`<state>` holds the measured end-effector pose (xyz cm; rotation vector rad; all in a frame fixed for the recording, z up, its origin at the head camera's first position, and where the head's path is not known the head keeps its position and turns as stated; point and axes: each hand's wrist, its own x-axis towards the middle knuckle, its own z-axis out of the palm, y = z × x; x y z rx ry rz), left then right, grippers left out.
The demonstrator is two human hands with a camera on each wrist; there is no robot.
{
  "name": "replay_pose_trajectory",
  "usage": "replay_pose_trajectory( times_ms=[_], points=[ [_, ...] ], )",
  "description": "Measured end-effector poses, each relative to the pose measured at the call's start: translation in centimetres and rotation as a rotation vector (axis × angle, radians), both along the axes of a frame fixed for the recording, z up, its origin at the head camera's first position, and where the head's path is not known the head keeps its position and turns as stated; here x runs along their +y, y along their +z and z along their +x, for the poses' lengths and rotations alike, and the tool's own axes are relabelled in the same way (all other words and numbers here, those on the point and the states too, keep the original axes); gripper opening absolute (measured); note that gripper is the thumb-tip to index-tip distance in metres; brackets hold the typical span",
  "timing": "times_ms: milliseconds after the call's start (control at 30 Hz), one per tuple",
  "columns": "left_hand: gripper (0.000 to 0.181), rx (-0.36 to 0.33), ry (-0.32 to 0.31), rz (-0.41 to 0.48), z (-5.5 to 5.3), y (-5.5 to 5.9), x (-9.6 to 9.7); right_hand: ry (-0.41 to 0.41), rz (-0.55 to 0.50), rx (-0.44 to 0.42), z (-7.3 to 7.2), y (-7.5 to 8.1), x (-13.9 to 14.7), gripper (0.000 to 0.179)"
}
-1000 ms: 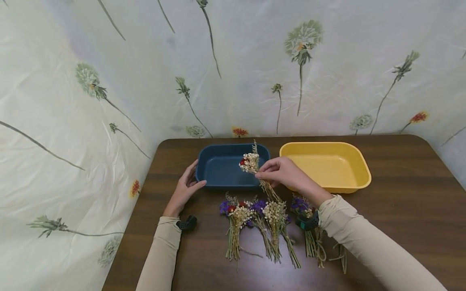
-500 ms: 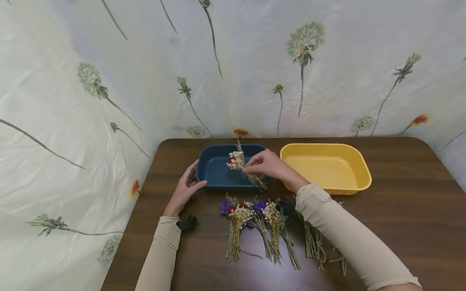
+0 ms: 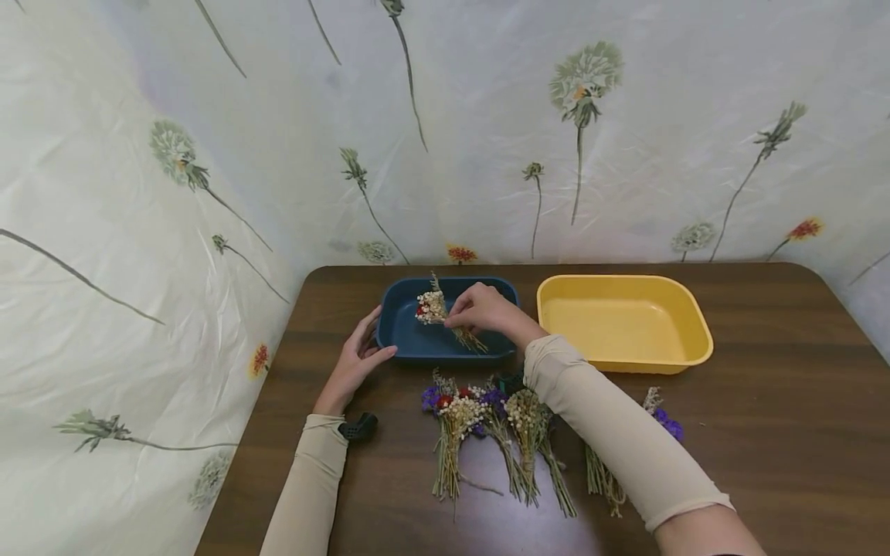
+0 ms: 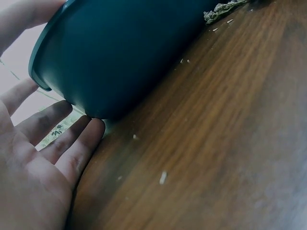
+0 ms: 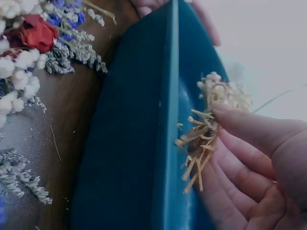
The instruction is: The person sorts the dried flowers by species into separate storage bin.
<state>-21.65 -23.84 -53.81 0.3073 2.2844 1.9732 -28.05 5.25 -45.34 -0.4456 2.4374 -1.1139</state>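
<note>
In the head view my right hand (image 3: pixel 483 309) is over the blue tray (image 3: pixel 501 351), pinching a small bunch of dried flowers (image 3: pixel 431 307) by its stems. That bunch has cream blooms with some red, and its heads point left. Seen from the right wrist, thumb and fingers meet just below the blooms, and the cut straw-coloured stems (image 5: pixel 194 163) stick out inside the tray's near wall. My left hand (image 3: pixel 354 363) rests against the tray's left end, thumb near the front corner. In the left wrist view the extended fingers (image 4: pixel 76 153) touch the tray's outer wall.
Several tied bunches of dried flowers (image 3: pixel 462 417), purple, red and cream, lie in front of the tray; my right sleeve (image 3: pixel 605 417) hides some. A yellow tray (image 3: pixel 701 340) stands to the right on the brown wooden table (image 3: pixel 765 371). Behind hangs a flower-printed cloth (image 3: pixel 473 139).
My right hand has carried the cream bunch leftward and down, from the blue tray's right front edge to over its middle. My left hand has stayed at the tray's left end.
</note>
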Motion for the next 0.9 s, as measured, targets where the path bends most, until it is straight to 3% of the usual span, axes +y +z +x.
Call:
replay_pose_trajectory(
  times_ms=[167, 467, 900],
  points=[
    [0.076, -0.008, -0.015, 0.004, 0.2, 0.4, 0.1, 0.020, 0.058, -0.001, -0.3, -0.4, -0.8, 0.017],
    [0.077, 0.010, -0.014, -0.002, 0.0, 0.0, 0.1, 0.070, 0.137, 0.015, 0.0, -1.1, -1.8, 0.015],
    [0.077, 0.000, -0.009, 0.008, 0.1, 0.2, 0.0, 0.090, 0.150, 0.001, 0.2, -1.5, -1.8, 0.016]
  ],
)
